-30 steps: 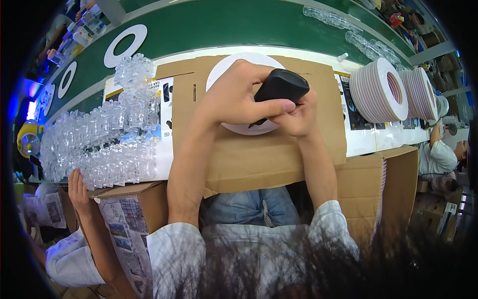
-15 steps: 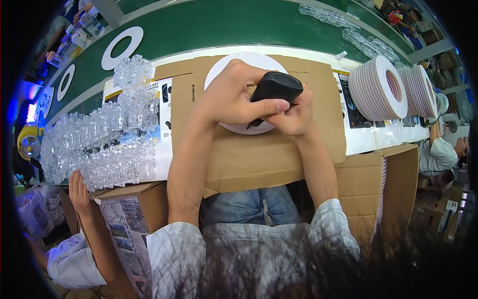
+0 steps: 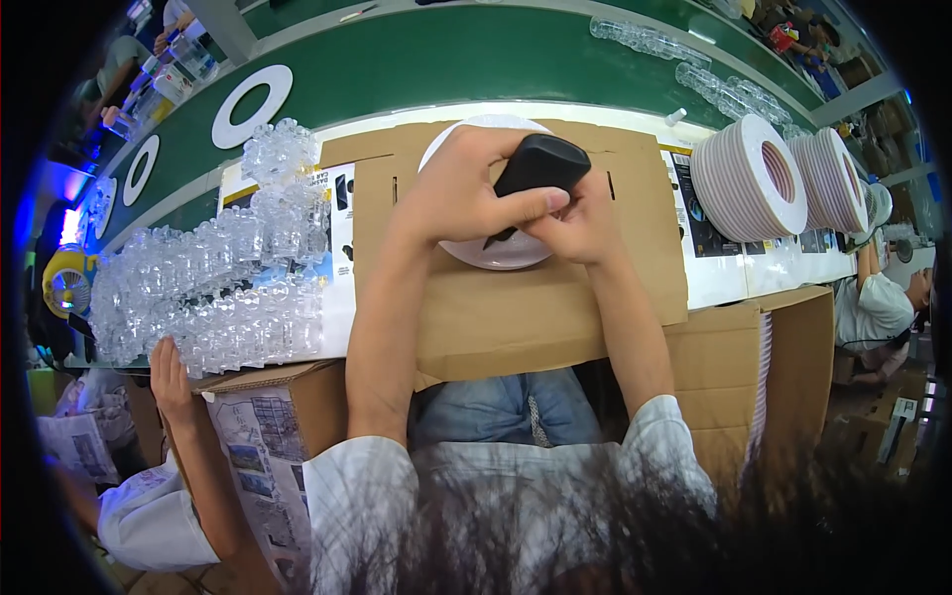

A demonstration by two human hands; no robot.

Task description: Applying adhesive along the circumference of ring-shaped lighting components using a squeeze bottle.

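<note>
My left hand (image 3: 461,188) is wrapped round a black handheld tool (image 3: 540,164) with a blunt rounded end, its thumb lying across the side. Close against it, my right hand (image 3: 585,218) is closed with curled fingers. The tool and my left hand hide what the right fingers grip, if anything. Below the tool, a dark narrow part points down toward a white round disc (image 3: 496,256). The disc lies on a brown cardboard sheet (image 3: 506,322) in front of me, and my hands cover most of its middle.
Rows of clear plastic pieces (image 3: 208,263) stand at the left, where another person's hand (image 3: 171,382) reaches the table edge. Stacked white rings (image 3: 729,183) stand at the right. An open cardboard box (image 3: 714,382) is below them. Flat white rings (image 3: 253,104) lie on the green surface (image 3: 397,74).
The black tool and both my hands have shifted slightly left, and the tool is turned a little. The view has shifted slightly too. My grip looks the same.
</note>
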